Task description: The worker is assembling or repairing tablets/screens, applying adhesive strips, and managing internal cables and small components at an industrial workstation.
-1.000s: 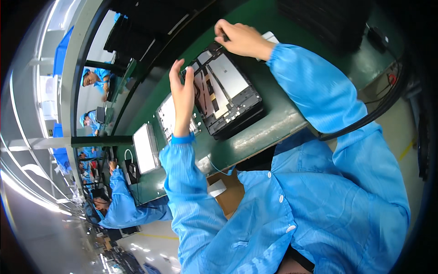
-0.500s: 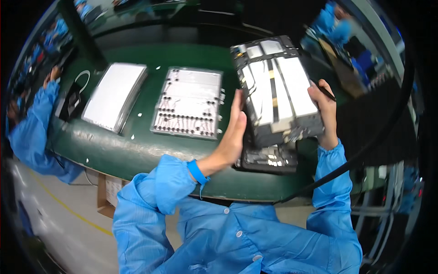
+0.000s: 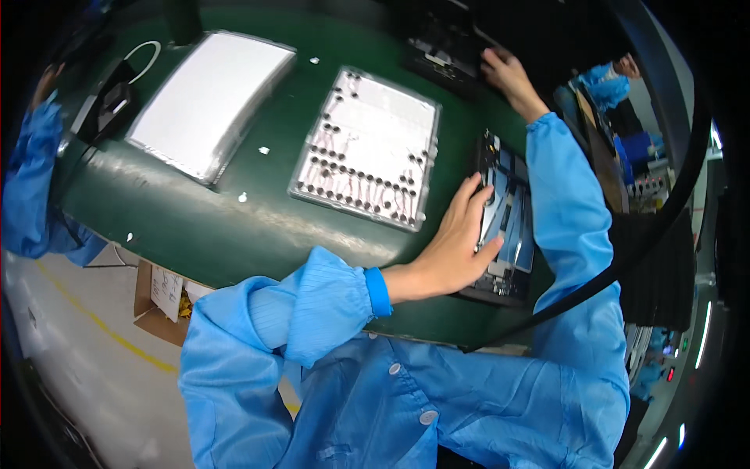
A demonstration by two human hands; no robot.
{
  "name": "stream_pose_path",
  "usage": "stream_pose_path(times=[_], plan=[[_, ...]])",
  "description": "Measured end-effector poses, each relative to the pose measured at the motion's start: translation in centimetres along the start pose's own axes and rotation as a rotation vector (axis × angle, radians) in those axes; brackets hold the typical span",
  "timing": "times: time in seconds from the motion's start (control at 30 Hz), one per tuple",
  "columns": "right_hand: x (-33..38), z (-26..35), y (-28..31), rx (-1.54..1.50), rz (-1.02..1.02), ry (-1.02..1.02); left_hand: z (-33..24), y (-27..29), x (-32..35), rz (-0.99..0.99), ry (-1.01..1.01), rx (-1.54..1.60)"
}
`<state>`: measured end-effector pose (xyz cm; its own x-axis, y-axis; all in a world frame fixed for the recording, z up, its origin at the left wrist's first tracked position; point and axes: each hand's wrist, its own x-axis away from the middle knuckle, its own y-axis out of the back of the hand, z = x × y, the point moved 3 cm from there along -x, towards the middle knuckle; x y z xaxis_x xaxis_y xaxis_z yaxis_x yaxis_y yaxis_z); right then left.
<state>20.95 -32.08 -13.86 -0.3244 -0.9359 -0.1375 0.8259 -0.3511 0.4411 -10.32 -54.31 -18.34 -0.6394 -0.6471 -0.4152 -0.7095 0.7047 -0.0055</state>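
Observation:
My left hand (image 3: 453, 246) lies with fingers spread over a tablet-like device (image 3: 512, 219) on the table; its back is off, showing long silvery battery cells and small circuit parts. The fingers rest on its left edge and touch it without gripping. Farther off, at the back right, my right hand (image 3: 509, 82) has curled fingers beside a second dark device (image 3: 441, 59). What those fingers hold is too dark to make out. Left of the tablet lies a clear tray (image 3: 375, 141) with rows of small round black parts on thin leads.
A stack of white sheets or trays (image 3: 211, 102) lies to the left on the green table (image 3: 281, 234). A black box with a white cable (image 3: 117, 102) stands beyond it, near a co-worker's sleeve (image 3: 31, 172). A black hose (image 3: 625, 266) crosses the right side. An open carton (image 3: 160, 301) sits below.
The open device held up in both hands has left that raised position. My right hand has moved to the back right; my left hand has come down onto the tablet on the table.

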Motion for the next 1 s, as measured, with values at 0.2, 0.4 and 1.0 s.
stream_pose_path(times=[0.2,0.4,1.0], plan=[[17.7,6.7,9.0,0.186,-0.027,0.268,-1.4,1.5,-0.8,0.058,-0.094,-0.192],[31.7,-2.0,19.8,-0.032,-0.408,-0.047,-5.5,1.4,-3.8,0.379,-0.269,-0.495],[35.5,-4.3,15.6,-0.200,-0.339,-0.058,0.3,-13.7,-13.0,1.071,-0.494,-1.034]])
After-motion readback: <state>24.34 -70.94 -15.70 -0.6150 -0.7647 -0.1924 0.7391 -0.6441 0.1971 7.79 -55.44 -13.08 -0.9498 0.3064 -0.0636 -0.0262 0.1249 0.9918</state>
